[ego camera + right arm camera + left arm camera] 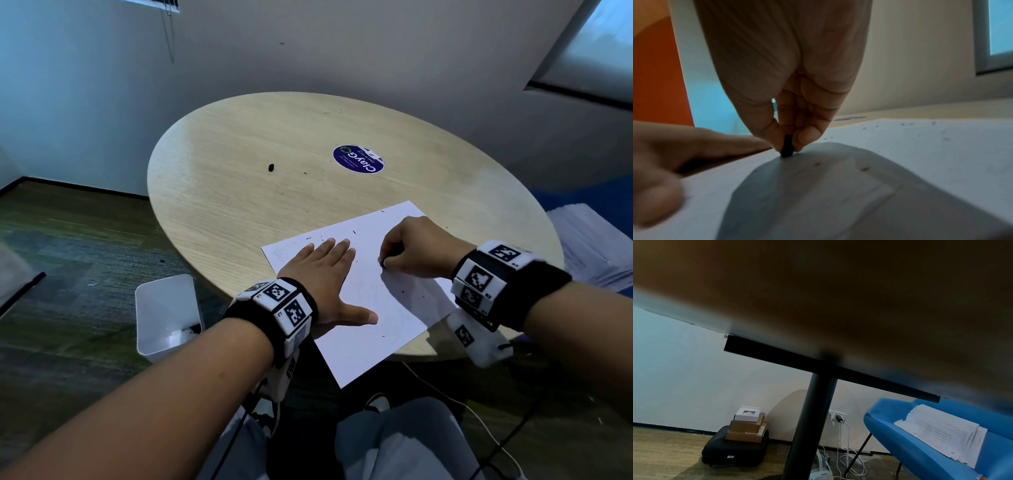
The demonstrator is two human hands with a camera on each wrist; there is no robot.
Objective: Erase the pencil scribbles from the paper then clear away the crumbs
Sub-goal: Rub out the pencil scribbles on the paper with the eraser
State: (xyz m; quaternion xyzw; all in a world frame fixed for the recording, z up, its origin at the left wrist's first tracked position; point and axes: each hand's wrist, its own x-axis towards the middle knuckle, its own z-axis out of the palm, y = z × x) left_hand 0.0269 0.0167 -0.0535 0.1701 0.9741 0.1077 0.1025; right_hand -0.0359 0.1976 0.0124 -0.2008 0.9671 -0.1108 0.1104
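Observation:
A white sheet of paper (363, 308) with faint pencil lines lies at the near edge of the round wooden table (274, 144), one corner hanging over. My left hand (329, 274) presses flat on the sheet, fingers straight. My right hand (411, 250) pinches a small black eraser (786, 147) between thumb and fingertips, its tip touching the paper (900, 154). Dark crumbs (352, 232) are scattered over the sheet and the table. The left wrist view looks under the table and misses the hand.
A white bin (164, 315) stands on the floor left of the table. A round blue sticker (358, 159) and a dark lump (271, 167) sit mid-table. A blue chair (931, 451) holds a paper stack (945, 431). The black table leg (809, 418) stands below.

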